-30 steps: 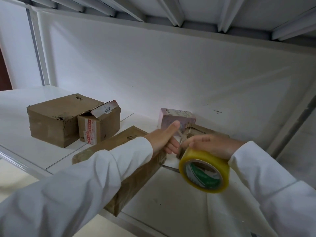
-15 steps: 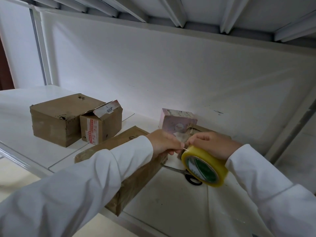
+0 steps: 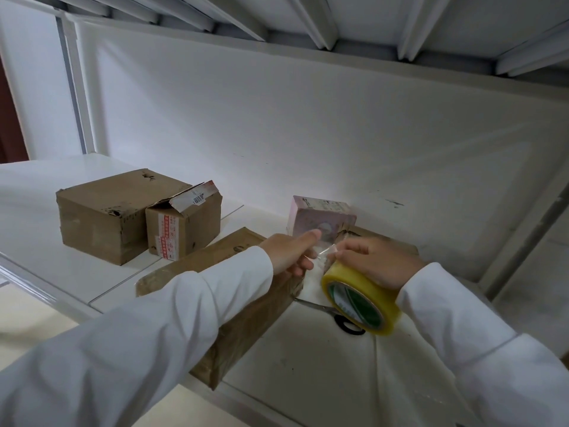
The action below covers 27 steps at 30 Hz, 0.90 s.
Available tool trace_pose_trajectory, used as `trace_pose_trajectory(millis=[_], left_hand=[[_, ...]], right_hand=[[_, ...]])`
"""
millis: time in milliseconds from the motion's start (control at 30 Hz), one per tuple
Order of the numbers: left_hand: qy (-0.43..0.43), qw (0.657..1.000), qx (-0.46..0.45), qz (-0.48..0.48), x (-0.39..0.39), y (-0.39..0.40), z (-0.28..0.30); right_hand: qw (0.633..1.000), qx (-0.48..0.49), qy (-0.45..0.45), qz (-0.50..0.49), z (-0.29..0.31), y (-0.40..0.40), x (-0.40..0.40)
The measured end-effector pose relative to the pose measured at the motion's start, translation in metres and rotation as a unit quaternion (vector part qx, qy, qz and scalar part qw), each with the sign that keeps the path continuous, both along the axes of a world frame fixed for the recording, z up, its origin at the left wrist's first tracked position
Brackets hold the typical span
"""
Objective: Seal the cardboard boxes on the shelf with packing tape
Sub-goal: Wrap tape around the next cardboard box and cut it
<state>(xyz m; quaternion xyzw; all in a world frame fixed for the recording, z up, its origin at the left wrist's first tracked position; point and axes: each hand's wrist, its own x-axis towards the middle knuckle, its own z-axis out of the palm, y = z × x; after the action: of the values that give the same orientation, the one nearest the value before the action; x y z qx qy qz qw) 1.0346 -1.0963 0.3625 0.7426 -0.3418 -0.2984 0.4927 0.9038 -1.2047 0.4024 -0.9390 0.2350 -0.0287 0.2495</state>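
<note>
- On the white metal shelf (image 3: 323, 365), just in front of the white back panel (image 3: 308, 134), both hands meet over the gap between two cardboard boxes.
- The right hand (image 3: 380, 261), in a white sleeve (image 3: 462, 334), has its fingers curled over the top of a yellowish roll of clear packing tape with a green-printed core (image 3: 358, 302), which it holds tilted above the shelf.
- The left hand (image 3: 291, 252), also in a white sleeve (image 3: 138, 334), pinches the loose clear end of the tape (image 3: 324, 252) between thumb and curled fingers; the strip runs only a short way from the roll.
- Under the left forearm lies a long flat brown cardboard box (image 3: 234, 306), with one end reaching the shelf's front edge.
- Behind the right hand a second brown cardboard box (image 3: 385, 238) is mostly hidden; whether its flaps are closed cannot be told.
- A small pink printed box (image 3: 320, 215) stands against the back panel, just behind the hands.
- A pair of metal scissors with black handles (image 3: 335, 315) lies on the shelf beneath the roll, partly hidden by it.
- Well to the left sit a large brown cardboard box (image 3: 104, 217) and, touching its right side, a smaller brown cardboard box with red-printed tape and a torn, raised flap (image 3: 181, 226).
</note>
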Motion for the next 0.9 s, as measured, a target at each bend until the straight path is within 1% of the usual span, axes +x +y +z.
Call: trace_pose_trajectory(millis=[33,167,267,400,500,567,667,733,767,833,900], left_hand=[[0.005,1.0,-0.003,-0.008,0.001,0.001,0.001],[-0.034,0.999,-0.021,-0.033,0.006,0.003,-0.002],[-0.048,0.998,-0.037,-0.027,0.01,0.005,-0.004],[-0.118,0.991,-0.057,-0.006,0.011,0.005,-0.006],[-0.142,0.987,-0.071,-0.005,0.009,0.008,-0.008],[-0.153,0.986,-0.059,-0.01,0.01,0.01,-0.008],[-0.163,0.986,-0.013,-0.003,0.007,0.01,-0.007],[-0.152,0.988,0.031,-0.002,0.006,0.006,-0.008],[-0.128,0.991,0.039,-0.004,0.005,0.004,-0.008],[-0.075,0.997,0.029,-0.015,0.003,0.002,-0.008],[-0.063,0.998,0.014,-0.024,0.002,0.002,-0.009]], right_hand=[[1.0,-0.002,-0.001,0.001,0.0,0.0,0.0],[1.0,0.005,-0.004,-0.013,-0.002,-0.001,-0.001],[0.999,0.02,0.01,-0.034,-0.006,-0.002,-0.001],[0.997,0.053,0.028,-0.045,-0.011,-0.003,0.001],[0.995,0.091,0.016,-0.042,-0.013,-0.005,0.001],[0.994,0.106,0.007,-0.039,-0.014,-0.005,0.001],[0.994,0.103,-0.008,-0.039,-0.017,-0.006,0.003],[0.994,0.099,-0.018,-0.043,-0.018,-0.006,0.004],[0.994,0.096,-0.024,-0.044,-0.019,-0.006,0.005],[0.994,0.09,-0.031,-0.048,-0.021,-0.006,0.005],[0.993,0.097,-0.044,-0.058,-0.022,-0.007,0.005]])
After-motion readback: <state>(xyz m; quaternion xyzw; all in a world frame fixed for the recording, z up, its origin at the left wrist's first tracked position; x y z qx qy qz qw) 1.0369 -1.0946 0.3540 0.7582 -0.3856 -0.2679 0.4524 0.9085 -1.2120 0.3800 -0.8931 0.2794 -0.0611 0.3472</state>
